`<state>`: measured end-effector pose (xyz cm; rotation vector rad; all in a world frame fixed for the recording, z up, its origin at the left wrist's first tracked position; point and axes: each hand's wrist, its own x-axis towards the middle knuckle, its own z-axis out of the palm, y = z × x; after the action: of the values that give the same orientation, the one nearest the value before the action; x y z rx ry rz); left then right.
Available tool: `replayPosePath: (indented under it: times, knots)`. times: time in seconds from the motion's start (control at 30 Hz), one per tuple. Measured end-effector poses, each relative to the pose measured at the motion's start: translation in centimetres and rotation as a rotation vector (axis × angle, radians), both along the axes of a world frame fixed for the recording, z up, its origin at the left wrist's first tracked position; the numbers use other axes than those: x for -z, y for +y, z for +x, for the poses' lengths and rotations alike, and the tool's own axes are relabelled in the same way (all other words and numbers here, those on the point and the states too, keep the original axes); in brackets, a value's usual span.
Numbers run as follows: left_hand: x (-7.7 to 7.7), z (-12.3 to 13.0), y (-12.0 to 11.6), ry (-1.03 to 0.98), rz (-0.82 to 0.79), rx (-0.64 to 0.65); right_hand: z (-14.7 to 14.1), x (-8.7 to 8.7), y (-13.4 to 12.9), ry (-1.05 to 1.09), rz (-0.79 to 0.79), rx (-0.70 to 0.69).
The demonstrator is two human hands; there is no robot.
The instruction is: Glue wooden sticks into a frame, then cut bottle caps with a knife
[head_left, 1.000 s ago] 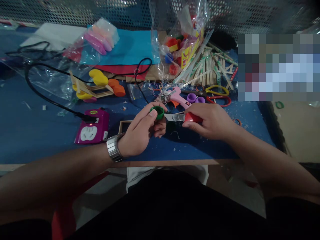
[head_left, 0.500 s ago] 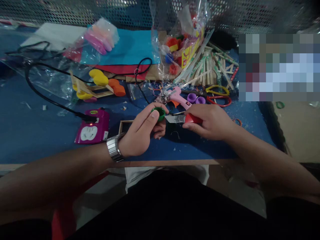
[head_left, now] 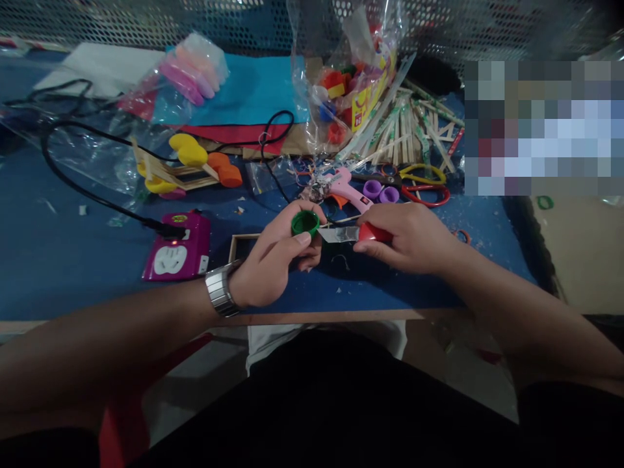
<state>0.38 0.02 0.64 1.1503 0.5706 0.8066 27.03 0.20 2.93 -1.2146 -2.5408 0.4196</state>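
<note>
My left hand (head_left: 275, 257) grips a small green plastic cap (head_left: 305, 223), its open side facing up toward me. The thumb presses on the cap's near rim and the fingers curl behind it. In my right hand (head_left: 409, 239) is a utility knife (head_left: 373, 233) with a red handle, its blade pointing left. The blade tip meets or nearly meets the cap's right edge; I cannot tell if it is touching. Just beyond the hands lie a pink glue gun (head_left: 348, 188) and two purple caps (head_left: 380, 191).
A purple power strip (head_left: 178, 247) with a plugged-in black cord sits at left. Behind it is a stick frame with yellow and orange caps (head_left: 224, 170). Scissors (head_left: 424, 185), wooden sticks (head_left: 404, 136) and a plastic bag of colourful caps (head_left: 341, 97) lie at the back. A small wooden frame (head_left: 234, 246) is near my left hand.
The green cap has turned in my left hand so more of its inside shows, and the thumb has shifted lower on its rim. The knife has moved slightly left along with it.
</note>
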Motion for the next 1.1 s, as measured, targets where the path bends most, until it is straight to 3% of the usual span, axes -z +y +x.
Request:
replayPosePath:
  times: [0.2, 0.53, 0.87, 1.1]
  knots:
    - [0.27, 0.02, 0.06, 0.041, 0.068, -0.014, 0.01, 0.09, -0.12, -0.021, -0.010, 0.008]
    - [-0.10, -0.10, 0.32, 0.428, 0.525, -0.194, -0.11, 0.15, -0.27, -0.014, 0.003, -0.028]
    - [-0.21, 0.21, 0.18, 0.484, 0.571, -0.251, -0.30, 0.11, -0.35, -0.029, 0.005, -0.018]
    - [-0.37, 0.21, 0.11, 0.480, 0.519, -0.226, -0.39, 0.20, -0.46, -0.056, 0.013, -0.006]
